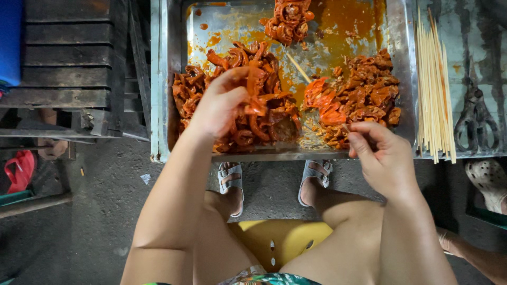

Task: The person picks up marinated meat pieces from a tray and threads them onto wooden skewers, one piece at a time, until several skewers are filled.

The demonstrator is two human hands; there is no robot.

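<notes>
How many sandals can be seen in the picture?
3: two grey sandals on the person's feet below the tray, left and right, and one red sandal at the left edge. Others may be hidden.

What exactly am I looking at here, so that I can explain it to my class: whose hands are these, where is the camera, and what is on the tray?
There is no machine here. A person wears a camera on the head, so the single picture looks straight down at that person's own arms, knees and sandalled feet.

In front of them is a metal tray smeared with orange sauce. Heaps of marinated meat pieces lie in it.

The left hand reaches into the nearer heap and pinches a strip of meat between the fingers. The right hand holds a thin wooden skewer by its lower end; several pieces are already threaded on it.

To the right of the tray lie a bundle of bare skewers and a pair of scissors. The person sits on a yellow stool over a concrete floor.
</notes>
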